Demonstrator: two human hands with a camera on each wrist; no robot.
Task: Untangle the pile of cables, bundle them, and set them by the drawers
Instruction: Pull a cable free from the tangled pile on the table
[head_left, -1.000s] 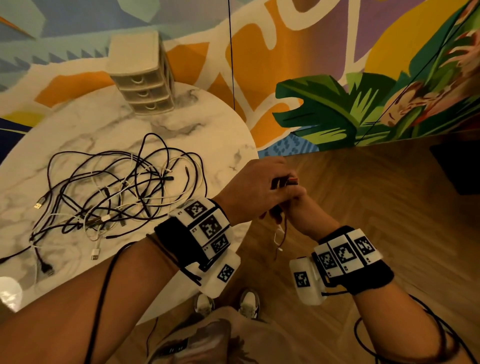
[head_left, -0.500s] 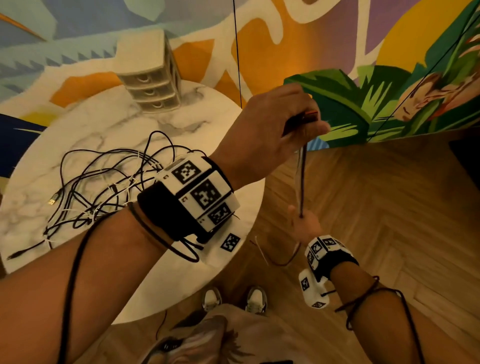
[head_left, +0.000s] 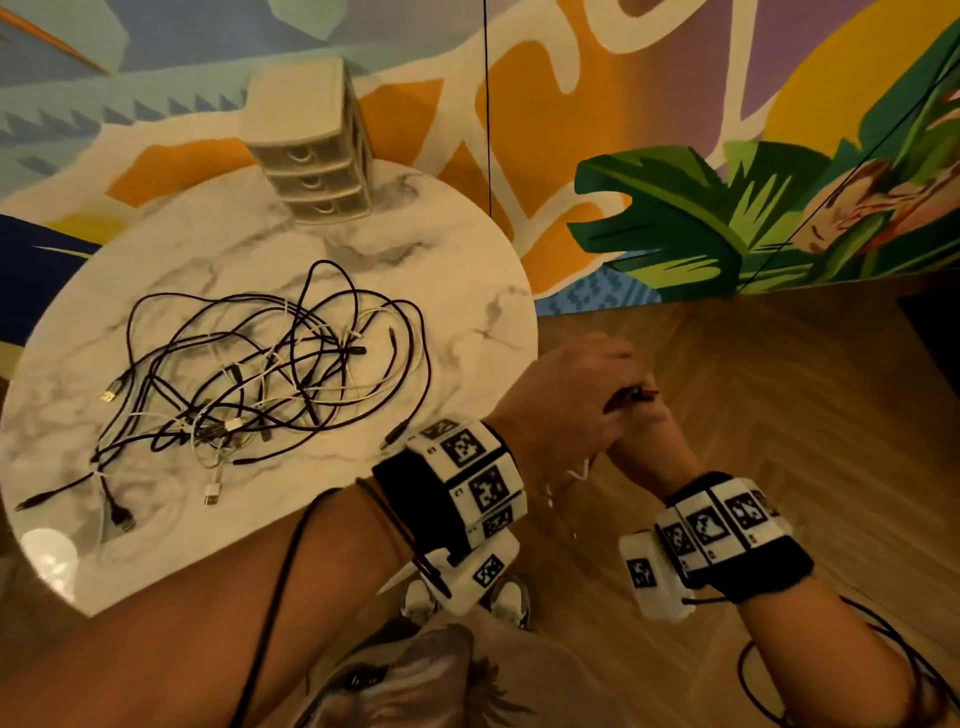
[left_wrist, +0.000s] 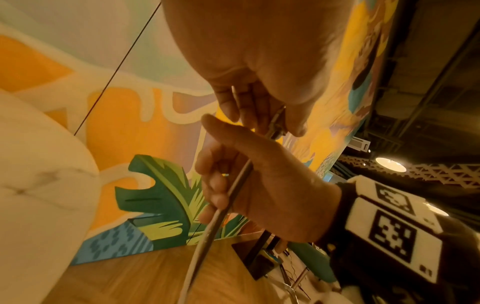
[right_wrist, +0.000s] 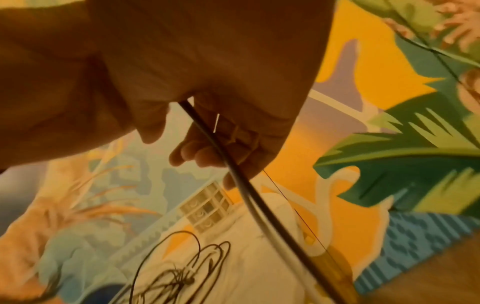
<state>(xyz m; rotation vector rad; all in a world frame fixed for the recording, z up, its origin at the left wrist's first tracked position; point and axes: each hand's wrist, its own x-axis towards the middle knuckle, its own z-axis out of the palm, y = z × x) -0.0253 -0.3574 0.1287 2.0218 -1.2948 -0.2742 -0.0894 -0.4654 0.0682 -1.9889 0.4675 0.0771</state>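
Round marble table (head_left: 171, 561) held the main pile of cables (head_left: 260, 384), black and white mixed, still knotted together at centre-left. Small three-drawer unit (head_left: 311, 161) stood at the table's far edge against the mural wall, well apart from the pile; nothing was set beside it yet.

Off the table's right edge, over the wood floor, both hands met on one separated cable (left_wrist: 221, 214). Left hand (head_left: 566, 410) pinched its plug end, fingers curled over it. Right hand (head_left: 644, 441) sat just under, fingers curled round the same cable, which ran down through the palm and hung below.

Step in hand, by judgement: coiling this one freed cable, not yet bundled. Next move likely calls for gathering the hanging length in even loops, keeping the plug pinned, then placing it by the drawers.

Writing: none readable. Wrist bands carried square black-and-white marker codes only; no brand visible on the cables or drawers.
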